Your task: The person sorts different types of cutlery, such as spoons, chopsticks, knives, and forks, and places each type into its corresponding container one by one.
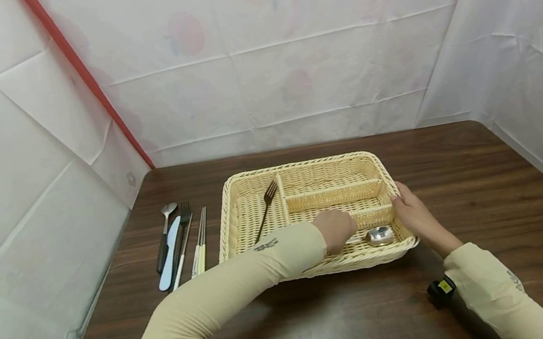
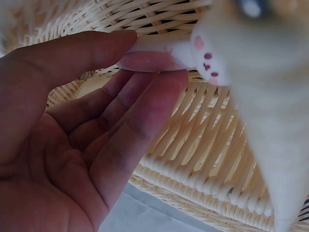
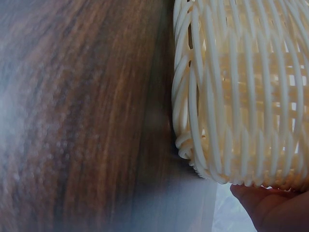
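A cream wicker basket (image 1: pixel 332 189) with several compartments sits on the table. My left hand (image 1: pixel 335 229) reaches into its front right compartment. Between thumb and fingers, that hand pinches a white and pink handle (image 2: pixel 149 59) with a small animal face on it. The shiny bowl of a spoon (image 1: pixel 380 236) lies just right of the hand, in line with this handle. At the basket's right end, my right hand (image 1: pixel 415 215) grips the rim; in the right wrist view only part of the hand (image 3: pixel 270 205) shows below the weave. A dark fork (image 1: pixel 266 210) leans in the left compartment, its lower end hidden by the left sleeve.
Left of the basket lie a dark-handled spoon (image 1: pixel 166 236), a pale blue knife (image 1: pixel 169 257), a dark fork (image 1: pixel 183 224), a thin white-handled utensil (image 1: pixel 180 267) and chopsticks (image 1: pixel 201 239). White curtains (image 1: pixel 257 87) enclose the dark wooden table (image 1: pixel 311 332) at the back and sides.
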The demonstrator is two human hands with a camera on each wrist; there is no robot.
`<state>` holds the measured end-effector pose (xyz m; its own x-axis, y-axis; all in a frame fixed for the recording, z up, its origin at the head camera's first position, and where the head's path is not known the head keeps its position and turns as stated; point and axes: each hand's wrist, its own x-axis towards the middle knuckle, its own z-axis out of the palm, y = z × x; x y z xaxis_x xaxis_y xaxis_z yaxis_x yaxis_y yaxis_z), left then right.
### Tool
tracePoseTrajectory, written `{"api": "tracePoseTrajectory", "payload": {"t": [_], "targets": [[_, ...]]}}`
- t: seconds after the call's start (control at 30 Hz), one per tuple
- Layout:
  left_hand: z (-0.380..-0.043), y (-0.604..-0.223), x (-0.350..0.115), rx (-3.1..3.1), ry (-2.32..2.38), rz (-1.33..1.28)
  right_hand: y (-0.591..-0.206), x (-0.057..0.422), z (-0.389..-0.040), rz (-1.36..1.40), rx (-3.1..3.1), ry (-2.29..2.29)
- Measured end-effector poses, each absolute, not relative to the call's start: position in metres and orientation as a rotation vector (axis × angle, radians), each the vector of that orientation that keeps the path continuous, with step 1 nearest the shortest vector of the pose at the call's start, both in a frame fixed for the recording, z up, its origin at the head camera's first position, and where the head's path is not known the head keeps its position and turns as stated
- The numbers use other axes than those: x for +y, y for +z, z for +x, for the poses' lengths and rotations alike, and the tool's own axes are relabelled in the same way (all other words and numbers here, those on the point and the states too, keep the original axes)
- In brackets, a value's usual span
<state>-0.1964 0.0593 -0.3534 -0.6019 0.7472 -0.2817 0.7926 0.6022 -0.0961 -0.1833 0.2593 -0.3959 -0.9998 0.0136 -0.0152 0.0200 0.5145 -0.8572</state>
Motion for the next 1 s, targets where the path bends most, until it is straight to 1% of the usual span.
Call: {"api": "tracePoseTrajectory", "payload": {"t": [0.33,0.67,1.0], "targets": [[-0.1957,-0.3579,0.0607,2.618,-0.269,1.235,-0.3947,0.2583,-0.1825,0.035,2.707,-1.547],[-0.1958,-0.3601,0.0633,2.604,-0.375,1.222,-0.3927,0.2585,-0.1826,0.037,2.704,-1.536],[-0.2011,-0.3515,0.0559,2.571,-0.2,1.173,-0.3931,0.259,-0.182,0.036,2.719,-1.509]]}}
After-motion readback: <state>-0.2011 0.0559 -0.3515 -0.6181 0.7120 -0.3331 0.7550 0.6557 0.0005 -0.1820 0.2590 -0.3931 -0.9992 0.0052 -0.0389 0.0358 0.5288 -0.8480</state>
